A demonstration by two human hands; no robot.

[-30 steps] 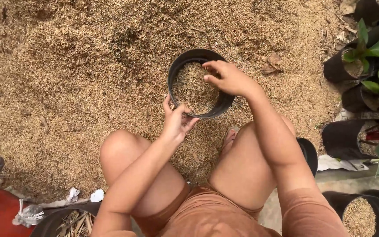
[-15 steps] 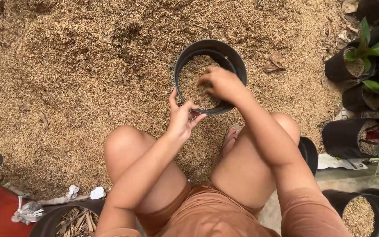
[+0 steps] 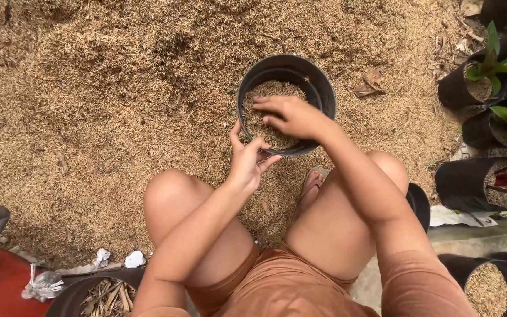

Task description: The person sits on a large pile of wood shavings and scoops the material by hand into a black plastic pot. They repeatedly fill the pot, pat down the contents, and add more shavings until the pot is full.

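A broad bed of tan rice husks (image 3: 89,105) is covering the ground, with potted green plants (image 3: 500,64) standing along the right edge. Near the middle, a black plastic pot (image 3: 318,82) is sitting on the husks, partly filled with them. The left hand (image 3: 249,159) is pinching the pot's near rim, thumb and fingers closed on it. The right hand (image 3: 291,116) is lying loosely open, fingers spread, pressing on the fill and gripping nothing. Judging from this, steadying the rim firmly while pressing evenly, not hard, is keeping the pot upright.
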